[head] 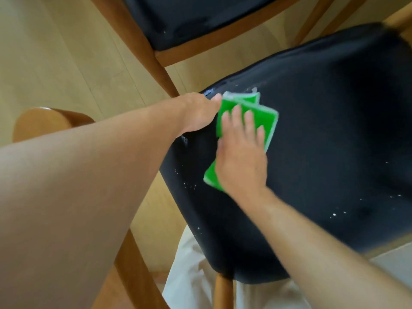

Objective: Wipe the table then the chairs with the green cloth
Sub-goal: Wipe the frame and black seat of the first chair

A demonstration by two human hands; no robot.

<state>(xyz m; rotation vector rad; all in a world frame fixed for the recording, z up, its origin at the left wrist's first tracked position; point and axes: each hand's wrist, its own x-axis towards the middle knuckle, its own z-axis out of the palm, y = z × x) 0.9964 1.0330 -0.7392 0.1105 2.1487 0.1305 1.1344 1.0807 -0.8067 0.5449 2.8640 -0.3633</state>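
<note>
- folded green cloth with pale edging lies flat on the black padded seat of the near wooden-framed chair, near its left front edge.
- right hand presses the cloth with straight, spread fingers; nothing is curled round it, so a fast stroke could leave the cloth behind or unfold its loose top layer.
- left hand holds the seat edge just beside the cloth; its fingertips are hidden, so i cannot tell how that grip closes. a stroke leftward could run into it.
- white crumbs are scattered along the seat's front and left side; sweeping outward would likely drop them onto the light wood floor.
- second black-seated chair beyond also shows specks, easily missed.
</note>
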